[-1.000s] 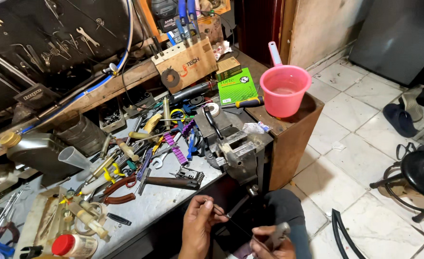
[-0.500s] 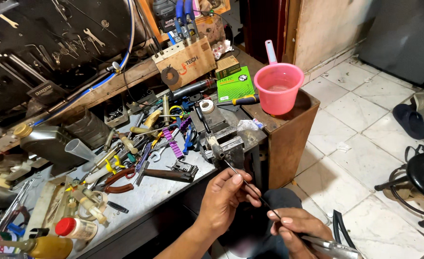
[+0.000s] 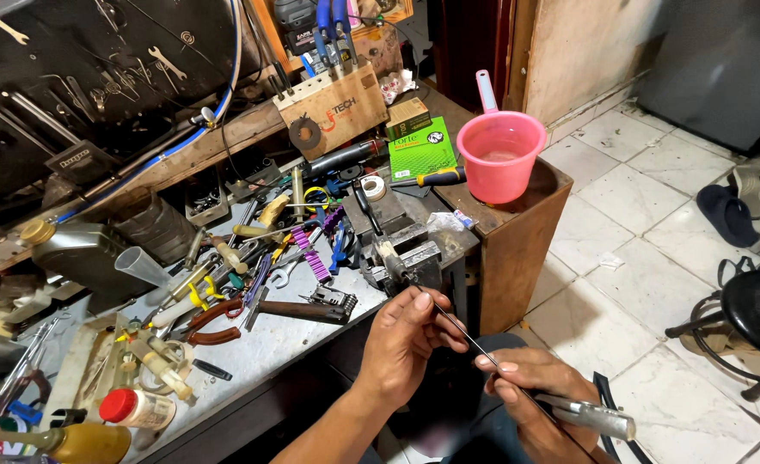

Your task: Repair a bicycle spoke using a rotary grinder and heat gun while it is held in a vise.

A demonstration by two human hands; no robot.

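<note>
Bench top is packed w/ tools: pliers (image 3: 212, 320), wrench (image 3: 284, 273), purple comb-like piece (image 3: 314, 260), ratchet tool (image 3: 307, 307), bottles at the near-left corner, so hardly any bare patch there; only a small open strip of grey surface (image 3: 268, 352) near the front edge, btwn ratchet tool and the dark pen-like bit (image 3: 212, 370). Vise (image 3: 401, 253) blocks the bench's right end; thin rod (image 3: 462, 331) runs from it down across the gap to both hands. Left hand (image 3: 410, 339) and right hand (image 3: 535, 391) fill the space in front of the vise. Pink bucket (image 3: 500, 155) and green box (image 3: 421, 148) crowd the wooden cabinet top. Right of the cabinet, tiled floor (image 3: 646, 283) is open up to the black stool (image 3: 754, 318) and sandal (image 3: 728, 210).
</note>
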